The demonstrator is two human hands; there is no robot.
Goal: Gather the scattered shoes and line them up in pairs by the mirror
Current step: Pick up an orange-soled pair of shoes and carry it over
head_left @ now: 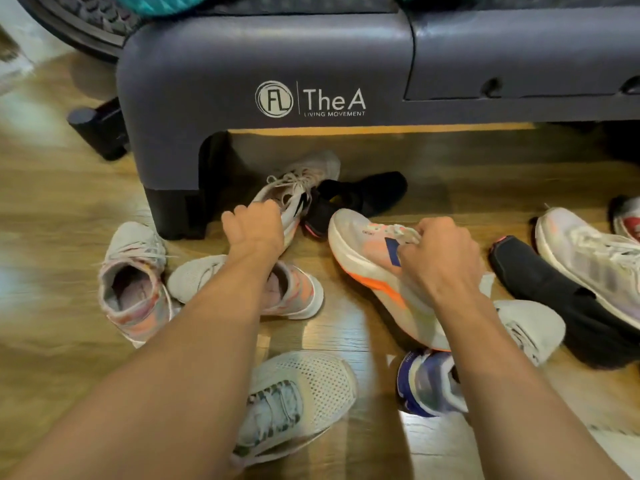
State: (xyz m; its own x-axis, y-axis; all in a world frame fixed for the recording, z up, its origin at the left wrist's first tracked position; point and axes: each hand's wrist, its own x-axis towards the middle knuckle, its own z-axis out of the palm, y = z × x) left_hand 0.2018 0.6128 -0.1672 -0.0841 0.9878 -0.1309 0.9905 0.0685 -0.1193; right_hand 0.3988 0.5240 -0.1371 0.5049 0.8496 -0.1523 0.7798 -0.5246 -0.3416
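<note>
Several sneakers lie scattered on the wooden floor. My right hand grips a white sneaker with an orange sole and blue stripe by its laces, tilted on its side. My left hand is closed on the heel of a white laced sneaker lying under the grey bench. A black shoe sits just behind them. Under my left forearm lies a white and pink sneaker. A pastel high sneaker stands at the left, a white mesh sneaker near me. No mirror is in view.
A grey exercise bench marked "The A" blocks the far side. A blue and white sneaker, a white knit sneaker, a black shoe and a white striped sneaker crowd the right. Bare wooden floor shows at the left.
</note>
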